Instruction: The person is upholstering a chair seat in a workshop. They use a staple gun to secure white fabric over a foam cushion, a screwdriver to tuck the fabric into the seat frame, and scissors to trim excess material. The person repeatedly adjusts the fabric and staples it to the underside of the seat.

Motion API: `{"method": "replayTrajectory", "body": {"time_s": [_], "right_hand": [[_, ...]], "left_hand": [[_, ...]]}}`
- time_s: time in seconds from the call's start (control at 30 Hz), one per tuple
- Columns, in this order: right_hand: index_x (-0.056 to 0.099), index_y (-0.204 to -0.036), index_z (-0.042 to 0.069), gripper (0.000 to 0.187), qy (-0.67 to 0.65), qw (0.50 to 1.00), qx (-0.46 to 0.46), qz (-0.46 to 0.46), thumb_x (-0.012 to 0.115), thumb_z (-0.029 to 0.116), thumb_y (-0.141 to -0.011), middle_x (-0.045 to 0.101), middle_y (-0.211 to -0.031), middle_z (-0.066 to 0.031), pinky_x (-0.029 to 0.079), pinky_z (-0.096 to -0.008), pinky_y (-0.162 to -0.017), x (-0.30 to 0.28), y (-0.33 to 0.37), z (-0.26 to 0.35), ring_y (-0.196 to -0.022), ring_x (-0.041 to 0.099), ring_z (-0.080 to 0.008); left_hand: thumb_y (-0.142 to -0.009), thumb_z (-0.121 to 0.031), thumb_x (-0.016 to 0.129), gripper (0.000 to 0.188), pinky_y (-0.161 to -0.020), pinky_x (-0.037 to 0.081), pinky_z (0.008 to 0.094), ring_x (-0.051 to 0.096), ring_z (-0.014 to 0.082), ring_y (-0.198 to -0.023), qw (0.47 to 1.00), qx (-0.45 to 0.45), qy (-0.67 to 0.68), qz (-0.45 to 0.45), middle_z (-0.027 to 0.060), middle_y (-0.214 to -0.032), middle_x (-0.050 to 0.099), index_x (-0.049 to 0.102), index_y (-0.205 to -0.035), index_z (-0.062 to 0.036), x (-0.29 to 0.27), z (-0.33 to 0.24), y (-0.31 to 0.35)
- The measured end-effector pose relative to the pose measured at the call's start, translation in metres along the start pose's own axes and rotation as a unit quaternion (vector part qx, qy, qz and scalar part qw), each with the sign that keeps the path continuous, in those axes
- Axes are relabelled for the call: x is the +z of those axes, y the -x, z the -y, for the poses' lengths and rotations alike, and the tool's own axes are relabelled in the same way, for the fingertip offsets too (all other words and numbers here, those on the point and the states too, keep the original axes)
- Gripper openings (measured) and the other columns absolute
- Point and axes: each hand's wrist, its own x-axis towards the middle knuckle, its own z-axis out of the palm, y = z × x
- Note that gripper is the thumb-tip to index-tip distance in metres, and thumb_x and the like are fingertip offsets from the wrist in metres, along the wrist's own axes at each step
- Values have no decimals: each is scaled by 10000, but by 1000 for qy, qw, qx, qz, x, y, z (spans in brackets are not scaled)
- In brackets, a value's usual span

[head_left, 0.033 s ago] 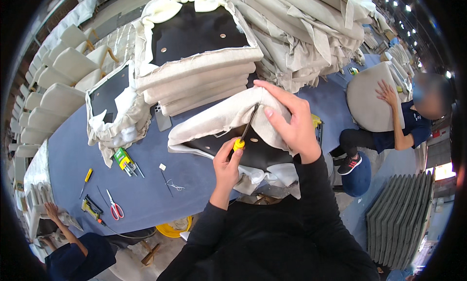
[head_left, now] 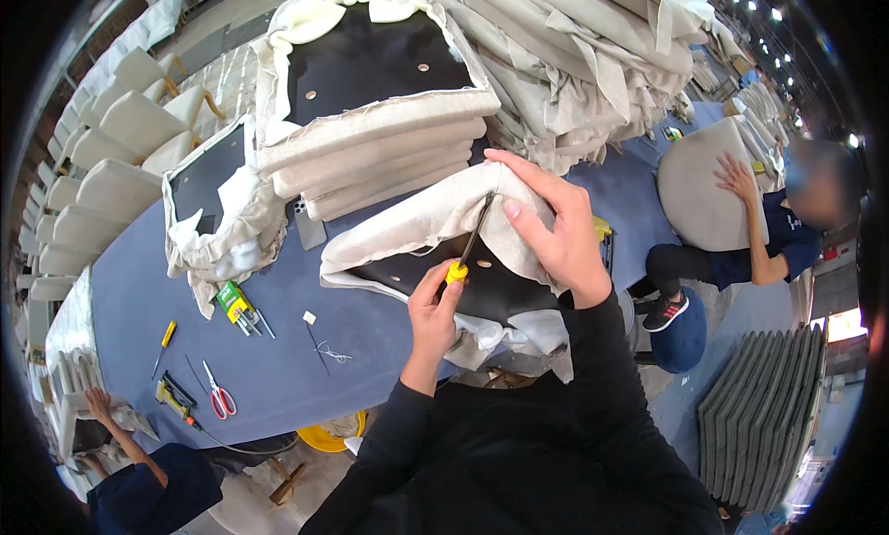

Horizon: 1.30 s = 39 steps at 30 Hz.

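My left hand [head_left: 433, 305] is closed round the yellow handle of a screwdriver [head_left: 476, 231]. Its dark shaft points up, and the tip presses into the folded beige fabric near a corner of an upholstered chair seat [head_left: 407, 223]. Over that same corner, my right hand [head_left: 567, 229] grips the cover, thumb on the near side and fingers along the far edge. The seat lies underside up and tilted, showing a black base with holes inside loose fabric edges. White padding [head_left: 537, 331] sticks out at its near side.
Stacked seats [head_left: 380, 132] and heaped covers [head_left: 574, 72] stand behind. On the blue table [head_left: 278, 368] lie a phone [head_left: 309, 226], a second screwdriver [head_left: 164, 348], scissors [head_left: 219, 392], a staple gun [head_left: 174, 396] and a green pack [head_left: 238, 305]. Co-workers sit at right [head_left: 769, 229] and lower left [head_left: 157, 489].
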Motion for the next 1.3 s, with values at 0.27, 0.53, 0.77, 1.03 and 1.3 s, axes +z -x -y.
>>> {"method": "replayTrajectory", "body": {"time_s": [0.27, 0.53, 0.77, 1.03, 1.3], "right_hand": [[706, -1410, 32, 512, 0, 999, -25, -28, 698, 216, -932, 759, -1323, -212, 531, -385, -1071, -3, 9, -8, -1229, 739, -324], [723, -1401, 73, 513, -14, 998, -52, -16, 732, 149, -893, 761, -1313, -203, 567, -378, -1013, 6, 12, 6, -1185, 755, -356], [724, -1400, 82, 515, -16, 997, -81, -5, 738, 150, -890, 756, -1313, -212, 572, -390, -1018, 7, 14, 10, -1194, 744, -383], [708, -1423, 100, 534, 31, 995, -81, -50, 747, 195, -899, 750, -1329, -187, 577, -400, -1005, -3, 14, -4, -1192, 739, -376], [728, -1383, 84, 507, -17, 998, -35, -52, 798, 257, -911, 770, -1289, -178, 569, -370, -992, -7, 13, -14, -1174, 758, -327]], "left_hand": [[-1101, -334, 670, 459, -732, 517, 290, 652, 169, -800, 994, 41, -105, -4, 120, -966, 717, 710, -1265, 92, -3, -25, 8], [-1081, -424, 655, 518, -585, 467, 305, 558, 187, -595, 735, -285, 531, 309, 165, -854, 674, 703, -1174, 83, -23, 12, 11], [-966, -472, 761, 482, -602, 433, 335, 560, 201, -547, 887, -64, 364, 276, 124, -716, 661, 684, -876, -5, -36, 8, 9], [-1046, -474, 661, 335, -695, 422, 293, 523, 157, -616, 896, -88, 369, -231, 5, -808, 563, 616, -1108, -148, -146, -29, 47], [-917, -135, 766, 529, -1010, 525, 460, 684, 336, -1133, 740, -241, -464, -423, 169, -1251, 695, 603, -1403, -4, -342, 86, 162]]}}
